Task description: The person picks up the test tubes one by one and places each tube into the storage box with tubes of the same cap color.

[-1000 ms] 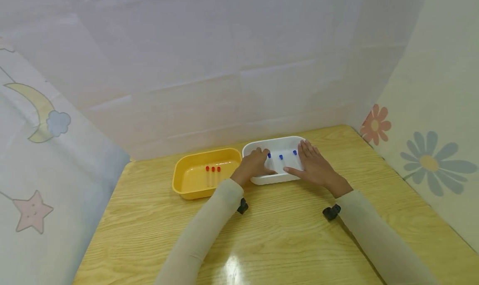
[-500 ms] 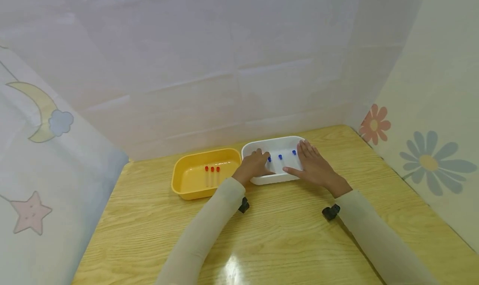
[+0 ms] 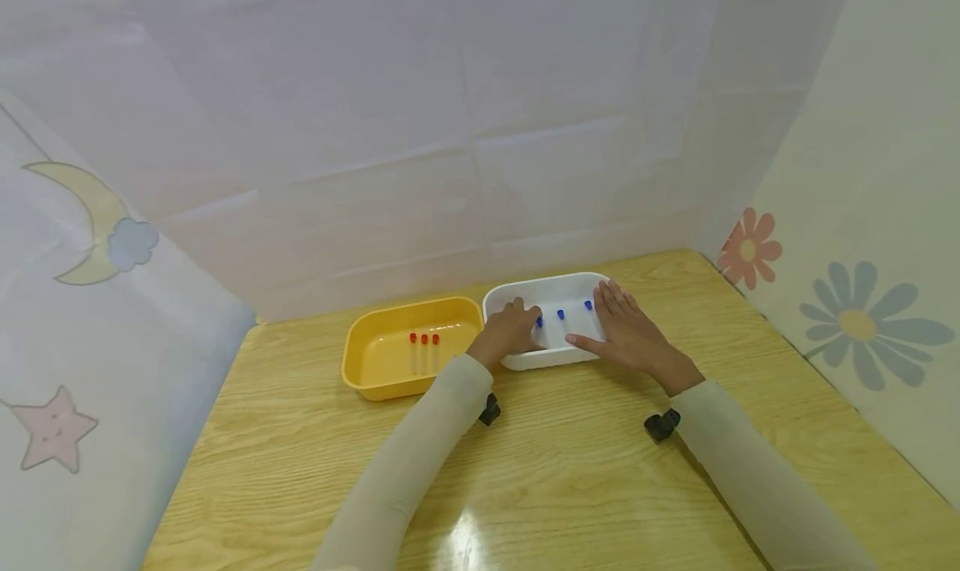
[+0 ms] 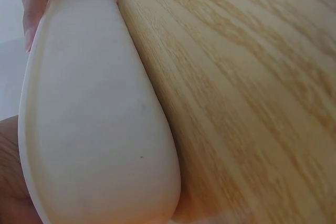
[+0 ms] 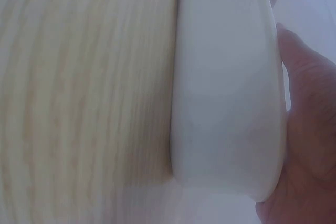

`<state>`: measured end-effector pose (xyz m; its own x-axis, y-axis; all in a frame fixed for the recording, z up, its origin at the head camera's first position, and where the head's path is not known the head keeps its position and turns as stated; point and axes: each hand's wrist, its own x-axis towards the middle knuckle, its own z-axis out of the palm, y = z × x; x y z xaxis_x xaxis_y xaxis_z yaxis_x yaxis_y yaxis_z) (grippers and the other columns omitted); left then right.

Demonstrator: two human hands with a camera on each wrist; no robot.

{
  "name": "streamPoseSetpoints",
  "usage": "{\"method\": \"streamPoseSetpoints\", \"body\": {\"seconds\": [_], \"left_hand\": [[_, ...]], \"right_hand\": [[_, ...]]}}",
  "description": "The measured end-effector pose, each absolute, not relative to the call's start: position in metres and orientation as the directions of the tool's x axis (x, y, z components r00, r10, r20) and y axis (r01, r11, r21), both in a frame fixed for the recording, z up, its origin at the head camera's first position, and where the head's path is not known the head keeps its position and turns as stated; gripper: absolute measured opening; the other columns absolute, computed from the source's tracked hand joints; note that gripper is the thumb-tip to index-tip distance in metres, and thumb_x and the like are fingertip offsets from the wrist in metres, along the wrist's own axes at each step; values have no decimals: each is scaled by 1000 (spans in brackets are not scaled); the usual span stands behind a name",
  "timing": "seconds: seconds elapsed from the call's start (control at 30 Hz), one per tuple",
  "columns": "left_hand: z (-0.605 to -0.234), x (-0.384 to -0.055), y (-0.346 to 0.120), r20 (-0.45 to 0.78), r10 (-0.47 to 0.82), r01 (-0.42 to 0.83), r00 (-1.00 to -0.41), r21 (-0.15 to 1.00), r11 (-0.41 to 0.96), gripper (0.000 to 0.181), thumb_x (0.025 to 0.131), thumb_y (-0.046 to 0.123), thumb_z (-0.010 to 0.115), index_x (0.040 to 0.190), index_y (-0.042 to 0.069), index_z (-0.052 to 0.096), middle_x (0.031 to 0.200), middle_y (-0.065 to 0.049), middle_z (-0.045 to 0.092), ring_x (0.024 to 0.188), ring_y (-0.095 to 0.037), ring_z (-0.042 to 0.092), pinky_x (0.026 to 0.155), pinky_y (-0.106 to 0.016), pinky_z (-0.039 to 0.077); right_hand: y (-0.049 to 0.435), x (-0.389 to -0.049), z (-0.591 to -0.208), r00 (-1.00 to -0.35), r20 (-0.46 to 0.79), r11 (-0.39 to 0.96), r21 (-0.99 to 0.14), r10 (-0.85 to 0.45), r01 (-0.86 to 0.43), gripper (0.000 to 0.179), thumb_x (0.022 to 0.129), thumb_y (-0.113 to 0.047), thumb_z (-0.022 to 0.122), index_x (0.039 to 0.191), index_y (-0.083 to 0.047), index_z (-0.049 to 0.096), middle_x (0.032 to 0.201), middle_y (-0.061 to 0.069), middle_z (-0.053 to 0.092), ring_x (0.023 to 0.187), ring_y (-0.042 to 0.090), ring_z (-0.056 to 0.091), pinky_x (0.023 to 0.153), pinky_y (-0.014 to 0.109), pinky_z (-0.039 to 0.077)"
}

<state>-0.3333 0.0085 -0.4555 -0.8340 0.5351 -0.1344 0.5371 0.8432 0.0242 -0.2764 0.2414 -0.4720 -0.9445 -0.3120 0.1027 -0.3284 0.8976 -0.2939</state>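
My left hand [image 3: 510,333] reaches over the front left of a white tray [image 3: 551,359], fingers bent. Its index fingertip lies at the blue cap [image 3: 539,323] of a slim tube; whether finger and thumb pinch the tube is hidden. Two more blue-capped tubes [image 3: 560,314] lie to the right in that tray. Spread flat, my right hand [image 3: 633,333] rests along the tray's right end, its thumb over the front rim. The left wrist view has the tray's outer wall [image 4: 100,103]; the right wrist view has my right hand [image 5: 315,145] against the rim.
A yellow tray [image 3: 386,389] stands just left of the white one, with several red-capped clear tubes [image 3: 424,340] lying side by side in it. Both stand on a wood-grain table [image 3: 570,471], near the cloth backdrop [image 3: 360,179] behind.
The blue cap beside my left index finger has slid toward me, and the left thumb has drawn back slightly. My right hand and both trays hold their places.
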Motion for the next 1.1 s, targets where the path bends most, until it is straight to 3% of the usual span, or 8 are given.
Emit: {"method": "streamPoseSetpoints", "body": {"seconds": [0.3, 0.57, 0.9, 1.1], "left_hand": [[-453, -335, 4, -141, 520, 523, -842, 20, 852, 77, 88, 64, 68, 149, 19, 51, 132, -12, 53, 115, -25, 53, 93, -44, 53], [-439, -335, -2, -30, 540, 540, -841, -14, 841, 90, 84, 76, 62, 152, 19, 47, 132, -11, 56, 116, -26, 54, 98, -44, 53], [-420, -324, -19, 30, 535, 536, -844, 51, 842, 90, 85, 73, 65, 155, 22, 43, 137, -9, 54, 117, -25, 55, 91, -41, 55], [-405, -306, -44, 131, 540, 550, -831, 52, 833, 89, 86, 71, 66, 155, 18, 44, 142, -13, 51, 117, -28, 55, 93, -41, 55]], "right_hand": [[236, -280, -473, -938, 115, 886, -309, -326, -346, 111, 96, -73, 45, 157, 11, 7, 166, 28, -1, 154, 40, -5, 123, 57, 0], [236, -282, -471, -933, 135, 886, -294, -333, -358, 109, 96, -72, 47, 158, 10, 11, 166, 29, 4, 154, 42, -1, 123, 58, 3], [236, -284, -471, -925, 134, 888, -260, -355, -379, 103, 99, -68, 45, 158, 10, 13, 165, 30, 6, 154, 44, 0, 121, 62, 2], [231, -286, -473, -926, 129, 892, -249, -355, -376, 101, 100, -67, 42, 159, 8, 10, 166, 30, 2, 153, 45, -1, 119, 65, -4]]}}
